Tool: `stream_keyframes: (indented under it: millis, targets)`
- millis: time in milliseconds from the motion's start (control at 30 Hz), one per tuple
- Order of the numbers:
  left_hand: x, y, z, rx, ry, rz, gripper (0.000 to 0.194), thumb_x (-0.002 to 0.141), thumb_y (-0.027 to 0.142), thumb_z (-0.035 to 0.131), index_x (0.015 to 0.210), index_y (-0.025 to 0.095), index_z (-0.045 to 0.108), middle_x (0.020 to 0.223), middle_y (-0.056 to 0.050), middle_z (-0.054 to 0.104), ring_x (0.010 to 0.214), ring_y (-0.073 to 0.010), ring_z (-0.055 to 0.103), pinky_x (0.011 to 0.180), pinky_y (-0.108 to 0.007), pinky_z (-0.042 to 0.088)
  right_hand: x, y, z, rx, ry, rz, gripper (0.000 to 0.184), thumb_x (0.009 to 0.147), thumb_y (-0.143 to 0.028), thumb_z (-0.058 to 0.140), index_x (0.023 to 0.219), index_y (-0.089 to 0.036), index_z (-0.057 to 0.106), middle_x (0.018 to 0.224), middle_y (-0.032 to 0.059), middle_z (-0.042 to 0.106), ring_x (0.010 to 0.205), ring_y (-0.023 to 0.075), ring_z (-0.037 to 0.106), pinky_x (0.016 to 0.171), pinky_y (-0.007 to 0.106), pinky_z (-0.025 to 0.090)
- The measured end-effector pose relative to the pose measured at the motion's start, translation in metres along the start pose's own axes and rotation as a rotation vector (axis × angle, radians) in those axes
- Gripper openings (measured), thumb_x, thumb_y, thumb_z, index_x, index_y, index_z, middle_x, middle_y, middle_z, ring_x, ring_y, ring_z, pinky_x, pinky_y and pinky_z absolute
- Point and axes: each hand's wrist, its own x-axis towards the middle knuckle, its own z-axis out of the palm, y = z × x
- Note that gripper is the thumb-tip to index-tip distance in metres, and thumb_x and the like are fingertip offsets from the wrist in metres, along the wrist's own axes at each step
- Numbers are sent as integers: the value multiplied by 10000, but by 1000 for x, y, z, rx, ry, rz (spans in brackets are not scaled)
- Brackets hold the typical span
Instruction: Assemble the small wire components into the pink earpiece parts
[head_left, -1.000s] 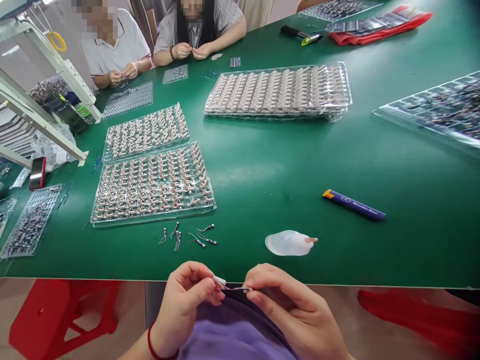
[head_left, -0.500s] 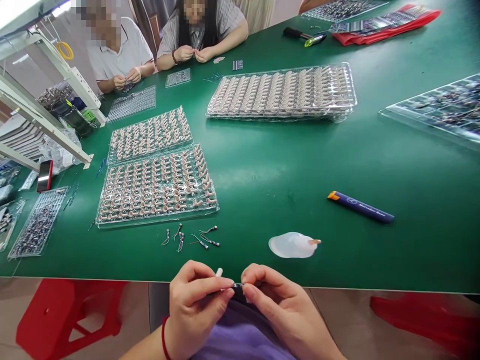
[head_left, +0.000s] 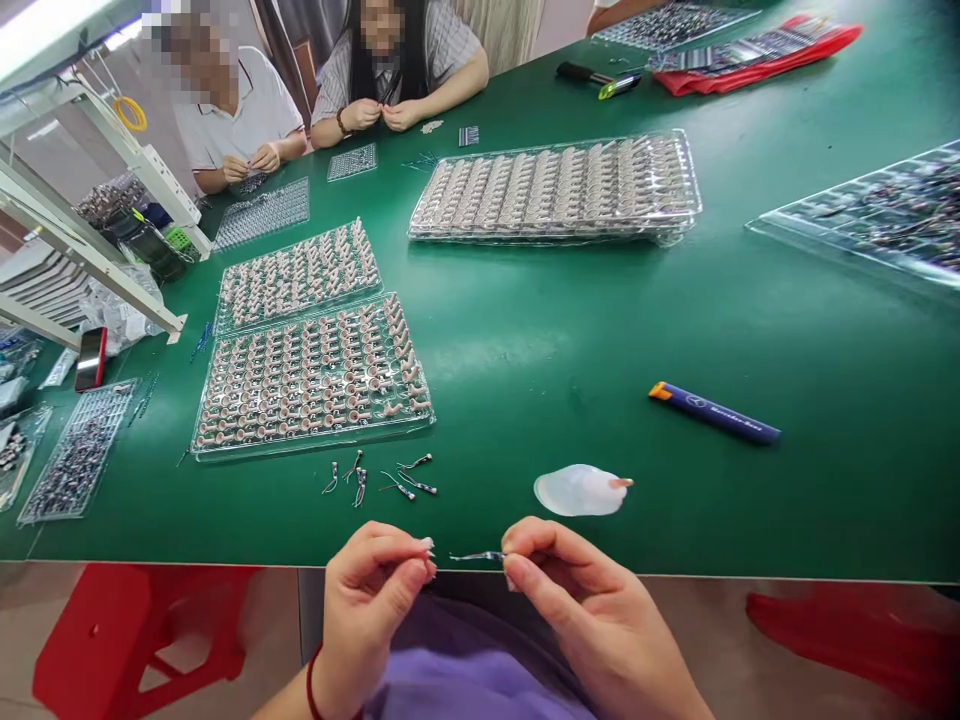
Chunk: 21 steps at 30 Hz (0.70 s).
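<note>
My left hand [head_left: 371, 600] is at the table's near edge, fingers pinched on a small white tube piece [head_left: 427, 545]. My right hand [head_left: 585, 610] is beside it, pinching a thin wired component [head_left: 476, 556] that points left toward the white piece. A small gap separates the two parts. On the green table [head_left: 525, 350] just beyond lie several loose wired components [head_left: 379, 478]. A clear tray [head_left: 311, 375] of pinkish parts sits to the left front.
A second tray [head_left: 296, 275] and a stacked large tray [head_left: 555, 185] hold more pinkish parts. A blue pen-like tool [head_left: 712, 413] and a clear plastic blob [head_left: 581, 490] lie to the right. Two other people work at the far left end. Red stool [head_left: 142, 630] below.
My hands have drawn apart: the white piece and the wired component, joined half a second ago, are now separated by a small gap.
</note>
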Motion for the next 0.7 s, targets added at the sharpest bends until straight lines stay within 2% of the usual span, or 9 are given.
stream_keyframes:
  millis: [100, 233, 400, 700]
  targets:
    - [3, 1, 3, -223, 18, -308, 300, 687, 320, 841, 962, 222, 771, 770, -27, 729, 676, -133, 679, 667, -245, 558, 0, -9, 4, -9, 37, -32, 268, 813, -461, 693, 728, -216, 623, 699, 13, 573, 619, 135, 541, 560, 203, 496]
    - [8, 9, 8, -325, -2, -547, 301, 567, 308, 910, 789, 147, 784, 748, -62, 757, 645, -122, 693, 613, -187, 533, -1, -18, 8, -20, 44, -28, 334, 795, -528, 693, 714, -212, 621, 695, 19, 570, 628, 145, 549, 569, 217, 504]
    - [10, 11, 8, -362, -15, -623, 264, 566, 292, 911, 722, 130, 772, 711, -58, 757, 610, -109, 692, 579, -164, 519, 0, -19, 7, -4, 25, 13, 342, 775, -533, 709, 701, -211, 620, 681, 5, 563, 611, 135, 535, 557, 211, 485]
    - [6, 9, 8, -364, -26, -625, 248, 564, 283, 908, 702, 133, 767, 693, -57, 750, 593, -108, 678, 576, -176, 510, -1, -15, 4, -57, -5, 26, 327, 798, -515, 683, 710, -210, 604, 675, 8, 560, 606, 139, 527, 544, 220, 476]
